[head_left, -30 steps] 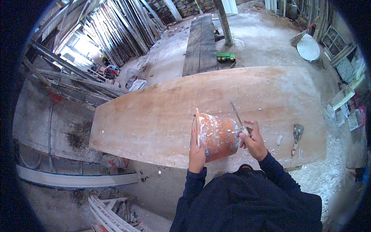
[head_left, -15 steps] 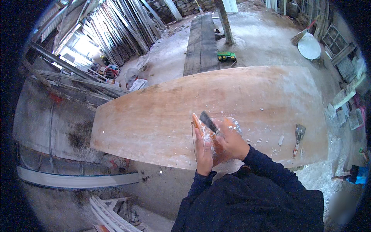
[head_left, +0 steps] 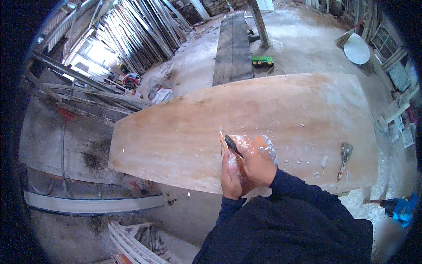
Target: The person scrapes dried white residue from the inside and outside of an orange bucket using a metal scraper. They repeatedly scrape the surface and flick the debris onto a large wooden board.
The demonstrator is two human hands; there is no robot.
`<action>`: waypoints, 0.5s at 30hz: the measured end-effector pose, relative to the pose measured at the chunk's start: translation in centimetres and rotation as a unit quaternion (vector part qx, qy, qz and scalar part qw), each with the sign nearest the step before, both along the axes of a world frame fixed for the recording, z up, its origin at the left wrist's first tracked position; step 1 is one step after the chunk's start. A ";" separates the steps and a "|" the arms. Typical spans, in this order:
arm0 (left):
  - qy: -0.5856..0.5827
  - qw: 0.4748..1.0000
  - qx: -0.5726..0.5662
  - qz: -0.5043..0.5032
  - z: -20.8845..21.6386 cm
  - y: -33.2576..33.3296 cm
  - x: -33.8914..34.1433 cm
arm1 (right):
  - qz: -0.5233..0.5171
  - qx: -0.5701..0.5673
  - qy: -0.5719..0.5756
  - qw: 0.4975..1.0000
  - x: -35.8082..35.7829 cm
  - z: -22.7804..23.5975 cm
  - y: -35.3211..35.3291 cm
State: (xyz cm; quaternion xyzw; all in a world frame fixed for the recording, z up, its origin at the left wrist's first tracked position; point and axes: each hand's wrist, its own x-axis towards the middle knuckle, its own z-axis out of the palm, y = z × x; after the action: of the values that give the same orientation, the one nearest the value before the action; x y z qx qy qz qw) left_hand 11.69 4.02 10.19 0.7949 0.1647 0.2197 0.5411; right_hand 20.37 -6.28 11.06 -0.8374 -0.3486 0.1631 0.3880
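Note:
My right hand (head_left: 260,168) grips a putty knife (head_left: 233,146) by its handle. The dark blade lies against the inner side of an orange tub-like vessel (head_left: 259,143) smeared with white plaster-like residue. With fingers stretched along the outside of its left edge, my left hand (head_left: 229,178) steadies the vessel; the thumb side is partly hidden. The vessel is tilted close to my body over a large wooden board (head_left: 176,127). A second putty knife (head_left: 344,160), crusted with white, lies on the board to the right.
White flakes (head_left: 324,161) are scattered over the board's right half. Beyond it stand a dark plank bench (head_left: 231,48), a wooden post (head_left: 259,26) and a green toy truck (head_left: 262,60). Another person in blue (head_left: 404,209) is at the lower right edge.
The putty knife has turned more edge-on and shifted slightly down into the vessel as my right hand rotated. The whole view has shifted a little.

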 end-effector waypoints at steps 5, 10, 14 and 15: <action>-0.036 0.999 0.031 0.004 -1.3 -1.0 -1.3 | 0.048 0.278 0.066 0.957 5.2 -2.4 -2.0; -0.066 0.996 -0.050 -0.013 -3.1 -1.1 -1.8 | 0.048 0.196 0.377 0.904 4.0 -2.9 -3.7; -0.028 0.999 0.035 0.004 -1.8 -1.9 -2.5 | 0.052 0.231 0.403 0.884 3.2 -3.8 -3.7; -0.036 0.999 0.035 0.012 -1.9 -2.3 -2.5 | 0.058 0.228 0.403 0.884 3.2 -4.0 -3.8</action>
State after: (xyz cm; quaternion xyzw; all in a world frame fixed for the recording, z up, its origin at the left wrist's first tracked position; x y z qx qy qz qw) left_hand 9.17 1.75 8.29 0.8030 0.1472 0.2602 0.5155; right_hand 23.59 -10.08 7.02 -0.5663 -0.2377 0.4246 0.6653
